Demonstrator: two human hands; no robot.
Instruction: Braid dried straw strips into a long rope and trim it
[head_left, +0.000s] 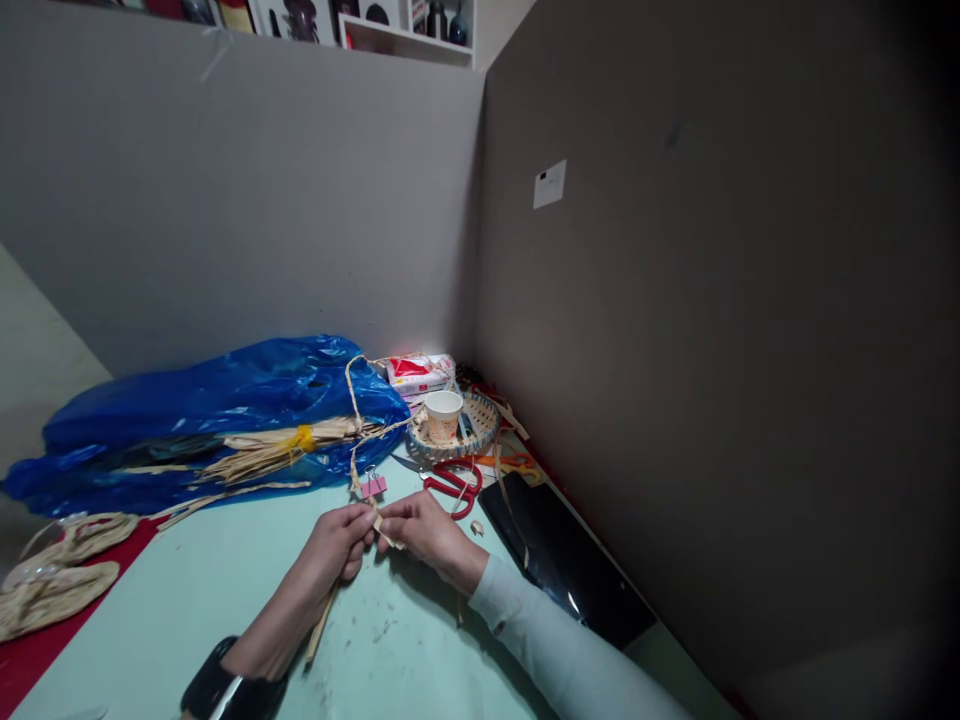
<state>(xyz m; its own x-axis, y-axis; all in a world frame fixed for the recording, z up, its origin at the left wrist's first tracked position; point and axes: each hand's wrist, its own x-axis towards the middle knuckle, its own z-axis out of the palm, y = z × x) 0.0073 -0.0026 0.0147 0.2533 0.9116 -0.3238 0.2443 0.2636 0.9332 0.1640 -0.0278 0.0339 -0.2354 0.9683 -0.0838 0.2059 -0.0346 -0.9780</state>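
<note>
My left hand (339, 545) and my right hand (424, 530) meet over the pale green mat (225, 600), both pinched on a thin straw braid (380, 525). The braid runs up from my fingers past a pink binder clip (373, 487) and loops over the blue plastic bag (225, 400). Loose straw ends trail down under my left wrist. A dark band sits on my left forearm, and my right arm wears a light sleeve.
A bundle of straw strips (285, 450) tied with yellow lies on the blue bag. Red scissors (457, 485), a small woven basket (480, 425) holding a paper cup (443, 413), a red-white packet (420, 372), and a black tablet (555, 560) lie nearby. Braided coils (52, 585) rest left.
</note>
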